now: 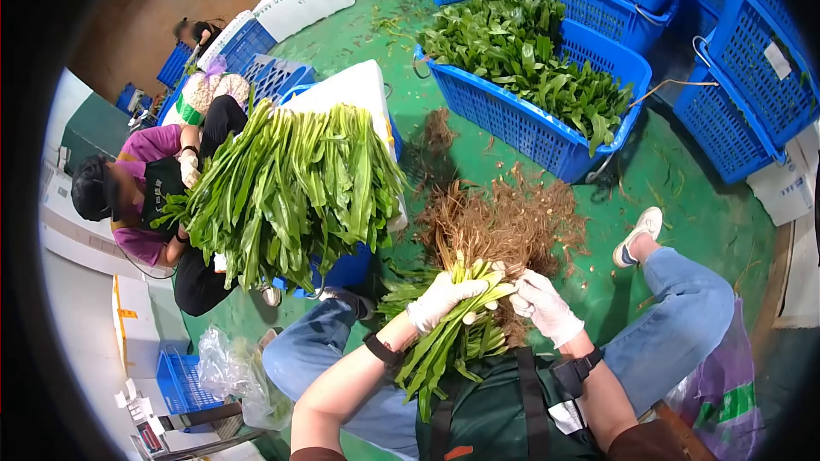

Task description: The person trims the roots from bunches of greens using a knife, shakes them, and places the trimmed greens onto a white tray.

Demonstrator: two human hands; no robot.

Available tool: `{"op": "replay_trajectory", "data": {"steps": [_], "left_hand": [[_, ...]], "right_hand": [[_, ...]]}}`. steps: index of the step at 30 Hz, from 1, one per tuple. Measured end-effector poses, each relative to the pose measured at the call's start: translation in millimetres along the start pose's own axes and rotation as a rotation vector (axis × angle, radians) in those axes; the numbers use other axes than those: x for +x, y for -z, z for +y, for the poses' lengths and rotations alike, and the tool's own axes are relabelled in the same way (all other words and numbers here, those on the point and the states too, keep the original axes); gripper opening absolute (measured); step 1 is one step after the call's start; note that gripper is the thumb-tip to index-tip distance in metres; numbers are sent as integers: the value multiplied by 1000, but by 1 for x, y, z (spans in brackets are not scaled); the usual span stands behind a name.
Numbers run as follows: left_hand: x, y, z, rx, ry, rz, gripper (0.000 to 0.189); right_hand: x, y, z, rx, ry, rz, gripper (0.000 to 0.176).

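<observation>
My left hand (448,297), in a white glove, is wrapped around a bunch of long-leaved greens (440,357). Its pale cut stem ends point right and its leaves hang over my lap. Close by, my gloved right hand (547,306) has its fingers pinched together at the stem ends; what lies between them is too small to make out, perhaps a bit of root. Just beyond both hands a heap of brown stringy roots (504,213) covers the floor.
Trimmed greens (290,188) are stacked on a white foam box (376,90) at left. A blue crate (530,141) of leafy greens stands ahead, with stacked blue crates (743,77) at right. A seated person (149,179) in gloves works at left. A plastic bag (243,376) lies lower left.
</observation>
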State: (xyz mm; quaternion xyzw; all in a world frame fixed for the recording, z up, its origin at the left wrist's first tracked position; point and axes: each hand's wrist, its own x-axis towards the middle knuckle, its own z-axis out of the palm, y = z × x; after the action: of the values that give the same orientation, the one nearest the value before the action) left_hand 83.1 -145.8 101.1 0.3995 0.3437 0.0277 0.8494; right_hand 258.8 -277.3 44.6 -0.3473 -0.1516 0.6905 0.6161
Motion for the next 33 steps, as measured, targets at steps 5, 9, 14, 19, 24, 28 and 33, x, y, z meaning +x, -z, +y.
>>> {"op": "replay_trajectory", "data": {"steps": [5,9,14,19,24,28,33], "left_hand": [[-1,1,-1,106,7,-8,46],[-6,0,-3,-50,44,-96,47],[-6,6,-5,-89,85,-150,41],[-7,6,-2,-45,60,-96,42],[-1,-5,-8,87,27,-27,43],[6,-5,-24,179,9,38,34],[5,-6,-11,145,-19,158,39]], "right_hand": [[1,10,8,-89,-78,51,42],[9,33,13,-309,-61,277,46],[1,5,-9,-120,-15,18,57],[8,17,-3,-29,63,129,55],[5,-1,-13,-423,283,218,52],[16,-10,-2,-457,221,391,32],[17,-7,9,-413,235,527,23]]}}
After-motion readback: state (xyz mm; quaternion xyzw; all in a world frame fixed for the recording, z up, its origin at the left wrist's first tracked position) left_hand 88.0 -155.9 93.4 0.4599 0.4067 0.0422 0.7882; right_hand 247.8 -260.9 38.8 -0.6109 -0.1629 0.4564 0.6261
